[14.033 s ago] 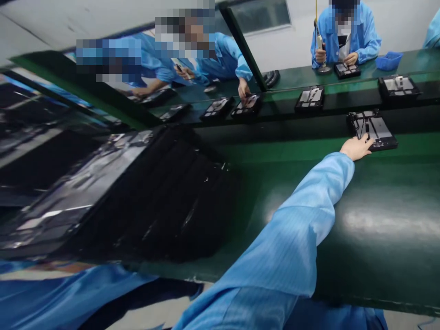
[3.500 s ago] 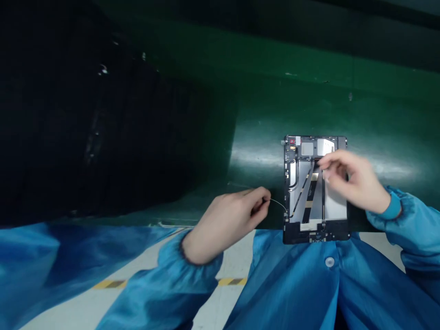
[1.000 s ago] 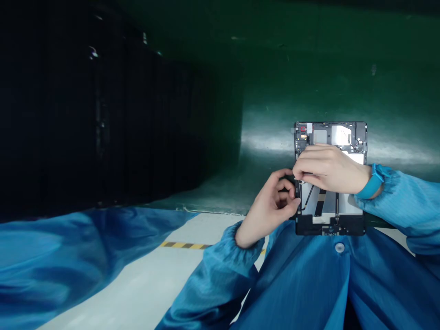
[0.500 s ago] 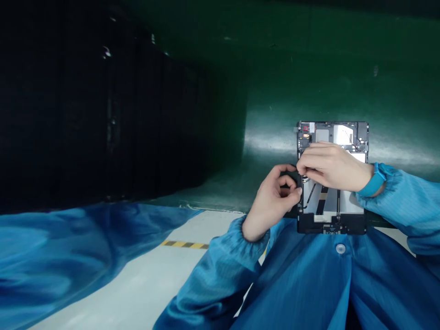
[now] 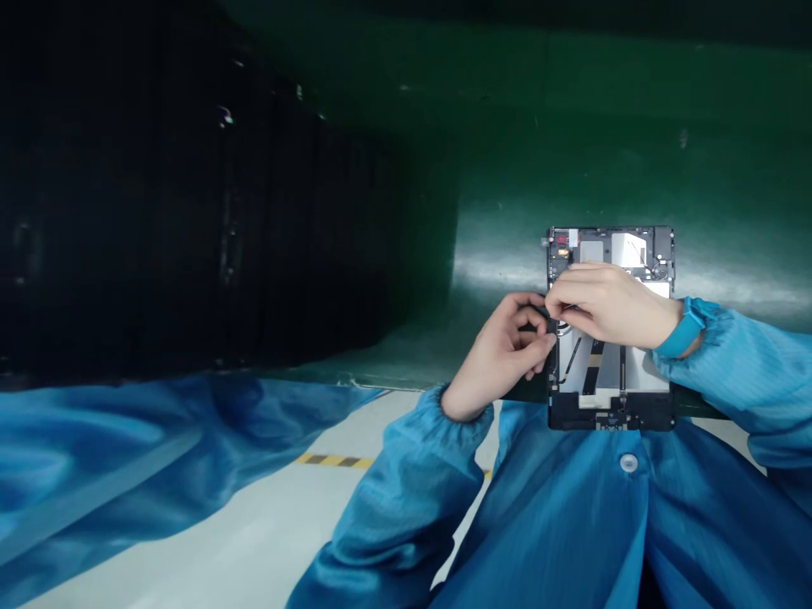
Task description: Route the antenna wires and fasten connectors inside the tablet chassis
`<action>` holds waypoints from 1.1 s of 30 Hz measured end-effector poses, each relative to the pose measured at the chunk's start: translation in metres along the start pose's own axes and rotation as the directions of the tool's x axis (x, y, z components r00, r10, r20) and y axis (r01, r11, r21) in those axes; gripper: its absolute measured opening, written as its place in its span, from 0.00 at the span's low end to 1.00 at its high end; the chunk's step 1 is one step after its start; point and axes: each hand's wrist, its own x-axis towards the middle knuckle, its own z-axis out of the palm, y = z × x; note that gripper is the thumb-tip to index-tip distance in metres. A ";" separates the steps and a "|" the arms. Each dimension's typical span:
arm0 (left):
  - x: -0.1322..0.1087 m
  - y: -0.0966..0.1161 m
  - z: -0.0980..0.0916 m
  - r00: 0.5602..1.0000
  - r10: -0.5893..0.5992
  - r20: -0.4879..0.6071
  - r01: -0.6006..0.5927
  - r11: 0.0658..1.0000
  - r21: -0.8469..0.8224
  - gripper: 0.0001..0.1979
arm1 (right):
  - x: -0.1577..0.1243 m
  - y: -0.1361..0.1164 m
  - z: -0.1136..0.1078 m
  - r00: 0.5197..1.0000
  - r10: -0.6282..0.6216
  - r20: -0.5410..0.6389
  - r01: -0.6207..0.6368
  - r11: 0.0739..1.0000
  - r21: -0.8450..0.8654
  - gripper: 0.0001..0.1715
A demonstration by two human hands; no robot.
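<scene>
An opened tablet (image 5: 648,372) with its inner parts bare lies at the edge of the green table. It has black ribbon cables across a silvery middle and small circuit parts along the top. At its left side, my left hand (image 5: 503,351) is closed loosely, fingers curled, thumb tip on the frame's edge. My right hand (image 5: 606,300) reaches across the tablet from the right. Its thumb and fingertips are pinched together by the left edge, close to my left index finger. Whatever sits in that pinch is too small or hidden to name.
The green table (image 5: 507,169) stretches back and to the right. A large dark shape (image 5: 158,211) fills the left side. Another person's blue garment (image 5: 127,457) shows at lower left, above a pale floor (image 5: 254,524) with a yellow-and-black stripe (image 5: 336,461).
The view has shifted slightly. Both hands stay at the tablet's left edge in nearly the same pose; the right fingertips remain pinched. The blue garment at left has moved a little.
</scene>
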 end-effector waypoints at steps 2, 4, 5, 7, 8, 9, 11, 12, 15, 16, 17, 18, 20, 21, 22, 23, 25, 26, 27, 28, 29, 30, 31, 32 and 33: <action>0.001 0.001 0.001 1.000 0.017 -0.009 -0.017 1.000 0.014 0.20 | 0.000 0.000 0.000 1.000 0.008 0.000 -0.008 1.000 0.002 0.10; 0.002 0.001 0.002 0.999 0.034 -0.025 -0.033 0.999 0.033 0.18 | 0.000 0.000 0.000 1.000 0.012 0.001 -0.012 1.000 0.004 0.10; 0.003 0.001 0.003 0.999 0.038 -0.031 -0.037 0.998 0.042 0.18 | 0.000 0.000 0.000 1.000 0.013 0.003 -0.013 1.000 0.005 0.10; 0.003 0.001 0.004 0.998 0.037 -0.040 -0.035 0.998 0.051 0.17 | 0.000 0.000 0.001 1.000 0.016 0.003 -0.016 1.000 0.003 0.10; 0.003 0.001 0.005 0.999 0.032 -0.043 -0.030 0.998 0.053 0.17 | 0.000 0.000 0.001 1.000 0.017 0.003 -0.017 1.000 0.002 0.10; 0.003 0.002 0.006 0.998 0.026 -0.048 -0.023 0.998 0.053 0.17 | 0.000 0.000 0.001 1.000 0.017 0.000 -0.017 1.000 0.000 0.10; 0.003 0.002 0.007 0.998 0.008 -0.068 -0.005 0.999 0.054 0.18 | 0.000 0.000 0.001 1.000 0.013 -0.009 -0.013 1.000 -0.002 0.10; 0.003 0.003 0.008 0.997 0.000 -0.081 0.005 0.999 0.054 0.18 | 0.001 0.001 0.001 1.000 0.008 -0.016 -0.008 1.000 -0.004 0.10; 0.005 0.006 0.009 0.995 -0.026 -0.100 0.032 0.997 0.064 0.18 | 0.003 0.003 -0.001 0.999 0.010 -0.051 -0.011 1.000 -0.023 0.10; 0.007 0.007 0.008 0.996 -0.034 -0.088 0.040 0.996 0.073 0.18 | 0.004 0.005 -0.002 0.998 0.022 -0.065 -0.024 0.999 -0.033 0.10; 0.009 0.008 0.007 0.997 -0.035 -0.075 0.042 0.995 0.087 0.18 | 0.005 0.006 -0.002 0.996 0.039 -0.078 -0.042 0.998 -0.040 0.09; 0.011 0.010 0.006 0.998 -0.027 -0.065 0.034 0.994 0.105 0.18 | 0.006 0.007 -0.003 0.994 0.057 -0.088 -0.061 0.997 -0.043 0.09; 0.016 0.013 0.003 0.998 0.017 -0.062 -0.007 0.989 0.147 0.18 | 0.009 0.009 -0.005 0.991 0.094 -0.099 -0.098 0.995 -0.037 0.08; 0.019 0.014 0.002 0.997 0.044 -0.065 -0.033 0.985 0.169 0.17 | 0.010 0.009 -0.005 0.989 0.107 -0.102 -0.110 0.993 -0.031 0.08; 0.022 0.016 0.001 0.996 0.066 -0.066 -0.053 0.981 0.188 0.16 | 0.011 0.010 -0.005 0.988 0.116 -0.105 -0.119 0.993 -0.024 0.08; 0.024 0.017 -0.001 0.995 0.078 -0.059 -0.064 0.977 0.205 0.15 | 0.012 0.010 -0.004 0.987 0.122 -0.107 -0.125 0.992 -0.016 0.08; 0.027 0.019 -0.002 0.997 0.074 -0.037 -0.064 0.971 0.231 0.14 | 0.012 0.010 -0.003 0.985 0.130 -0.110 -0.131 0.991 0.001 0.08; 0.028 0.020 -0.003 0.997 0.068 -0.027 -0.060 0.969 0.239 0.14 | 0.013 0.011 -0.003 0.985 0.132 -0.109 -0.131 0.991 0.012 0.08; 0.028 0.020 -0.003 0.998 0.063 -0.021 -0.056 0.968 0.244 0.14 | 0.013 0.011 -0.002 0.985 0.133 -0.106 -0.132 0.991 0.022 0.08; 0.029 0.021 -0.004 0.998 0.057 -0.017 -0.052 0.968 0.245 0.14 | 0.013 0.011 -0.002 0.985 0.136 -0.103 -0.134 0.991 0.030 0.08; 0.029 0.022 -0.004 0.999 0.050 -0.014 -0.045 0.970 0.241 0.14 | 0.013 0.011 -0.002 0.985 0.139 -0.099 -0.136 0.990 0.035 0.08; 0.029 0.023 -0.004 0.999 0.037 -0.014 -0.033 0.972 0.232 0.14 | 0.013 0.011 -0.002 0.985 0.143 -0.095 -0.140 0.989 0.040 0.08; 0.029 0.023 -0.004 1.000 0.021 -0.015 -0.017 0.976 0.219 0.15 | 0.013 0.011 -0.002 0.985 0.147 -0.091 -0.143 0.989 0.043 0.08; 0.029 0.024 -0.003 1.000 0.000 -0.017 0.003 0.979 0.204 0.15 | 0.013 0.011 -0.002 0.985 0.151 -0.089 -0.147 0.988 0.046 0.08; 0.029 0.025 -0.003 1.000 -0.020 -0.022 0.024 0.982 0.189 0.15 | 0.013 0.011 -0.002 0.984 0.153 -0.088 -0.149 0.988 0.048 0.08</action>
